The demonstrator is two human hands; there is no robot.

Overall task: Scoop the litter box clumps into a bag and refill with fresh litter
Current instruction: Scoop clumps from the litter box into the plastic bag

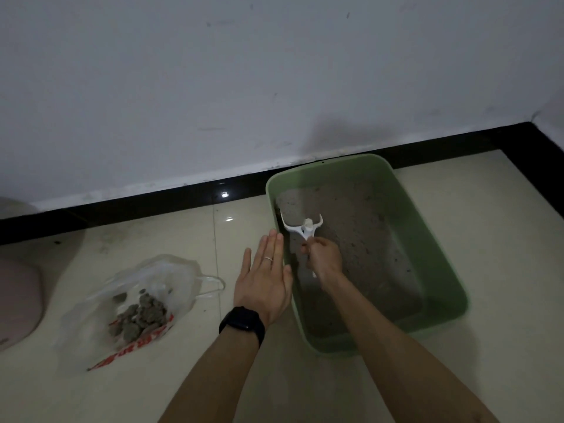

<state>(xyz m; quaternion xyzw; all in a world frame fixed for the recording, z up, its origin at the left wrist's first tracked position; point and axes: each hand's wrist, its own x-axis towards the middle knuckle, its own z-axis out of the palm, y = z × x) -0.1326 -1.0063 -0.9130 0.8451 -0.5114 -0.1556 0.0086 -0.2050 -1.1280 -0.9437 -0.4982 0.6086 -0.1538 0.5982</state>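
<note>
A green litter box [439, 270] with grey litter [366, 239] sits on the tiled floor by the wall. My right hand [325, 257] is inside it, shut on the handle of a white scoop [302, 225] whose head points into the box's far left corner. My left hand [264, 276], flat with its fingers together, hovers just outside the box's left wall and holds nothing. A clear plastic bag [171, 279] lies open on the floor to the left, with several grey clumps [139, 319] in it.
A pinkish rounded object [16, 297] lies at the left edge. The white wall with a black skirting [152, 196] runs behind the box. Cream floor tiles [503, 239] stretch to the right of the box.
</note>
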